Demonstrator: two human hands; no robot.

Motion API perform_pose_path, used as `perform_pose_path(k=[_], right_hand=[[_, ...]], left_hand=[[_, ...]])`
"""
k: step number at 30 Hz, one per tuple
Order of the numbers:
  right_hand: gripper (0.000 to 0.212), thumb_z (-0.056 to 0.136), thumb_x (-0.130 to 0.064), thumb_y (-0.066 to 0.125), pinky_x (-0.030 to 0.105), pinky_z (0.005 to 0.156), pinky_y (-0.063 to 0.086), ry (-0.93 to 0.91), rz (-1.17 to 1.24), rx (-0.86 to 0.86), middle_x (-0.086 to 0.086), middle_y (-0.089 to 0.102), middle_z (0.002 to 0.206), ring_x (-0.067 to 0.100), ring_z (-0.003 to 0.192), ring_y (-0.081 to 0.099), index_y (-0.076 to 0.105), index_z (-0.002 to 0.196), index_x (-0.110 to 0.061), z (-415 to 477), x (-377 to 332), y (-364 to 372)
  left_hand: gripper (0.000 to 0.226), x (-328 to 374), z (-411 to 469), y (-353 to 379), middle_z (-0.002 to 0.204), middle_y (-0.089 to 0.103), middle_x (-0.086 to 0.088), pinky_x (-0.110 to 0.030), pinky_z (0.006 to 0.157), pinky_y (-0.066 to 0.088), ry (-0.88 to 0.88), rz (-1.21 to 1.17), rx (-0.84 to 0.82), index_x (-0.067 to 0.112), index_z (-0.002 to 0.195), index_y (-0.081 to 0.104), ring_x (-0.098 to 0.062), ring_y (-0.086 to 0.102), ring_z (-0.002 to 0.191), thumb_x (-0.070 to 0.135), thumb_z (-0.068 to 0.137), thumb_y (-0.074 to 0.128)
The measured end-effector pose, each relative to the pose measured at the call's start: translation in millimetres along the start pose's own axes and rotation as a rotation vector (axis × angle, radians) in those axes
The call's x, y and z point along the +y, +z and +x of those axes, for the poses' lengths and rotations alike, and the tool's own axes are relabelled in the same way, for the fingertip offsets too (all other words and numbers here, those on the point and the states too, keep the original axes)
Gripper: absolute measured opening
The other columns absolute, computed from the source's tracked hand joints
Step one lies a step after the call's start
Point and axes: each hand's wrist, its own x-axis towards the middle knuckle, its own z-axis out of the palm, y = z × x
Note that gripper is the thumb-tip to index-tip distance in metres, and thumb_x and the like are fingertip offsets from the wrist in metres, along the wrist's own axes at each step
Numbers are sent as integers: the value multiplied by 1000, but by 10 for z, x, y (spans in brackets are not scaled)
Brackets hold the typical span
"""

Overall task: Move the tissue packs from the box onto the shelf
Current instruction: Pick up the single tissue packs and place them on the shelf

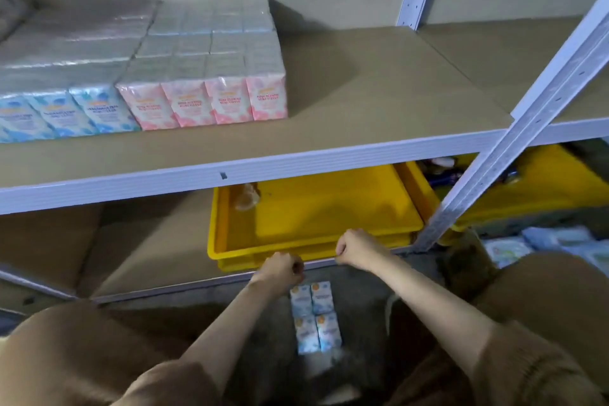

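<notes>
Blue packs [314, 316] just below hands [281, 269]

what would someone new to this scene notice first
The eye lands on the bright yellow tray on the lower shelf, just past both hands. Next come the pink tissue packs and blue tissue packs lined up on the left of the upper shelf. The left hand and right hand are curled into fists above a blue four-pack lower down.

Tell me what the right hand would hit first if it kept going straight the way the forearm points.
Most likely the front rim of the yellow tray on the lower shelf: the right hand, closed in a fist, sits right at that rim. Depth is unclear, so it might pass just above.
</notes>
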Motion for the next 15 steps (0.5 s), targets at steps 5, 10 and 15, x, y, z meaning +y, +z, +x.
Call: perform_pose_path(k=[5,10,15], right_hand=[[25,90,-8,51,32,62,45,147,16,-131,23,62,76,29,88,60,59,71,5,445,439,607],[32,93,-12,48,31,96,40,263,245,-168,20,56,130,30,119,53,56,121,2,725,721,1102],[28,87,-8,60,44,100,44,431,504,-187,26,63,115,35,112,58,62,109,10,1029,920,1642]], left_hand=[[23,-404,406,580,111,67,-18,-29,77,43,-87,-65,-130,4,105,63,-27,61,103,17,89,53],[32,-708,749,1006,127,60,-16,-31,97,40,-276,-126,-106,9,116,60,-29,56,117,26,94,46],[26,-818,946,1414,119,64,-22,-38,100,44,-464,-379,-86,-2,107,65,-34,58,113,14,90,54]])
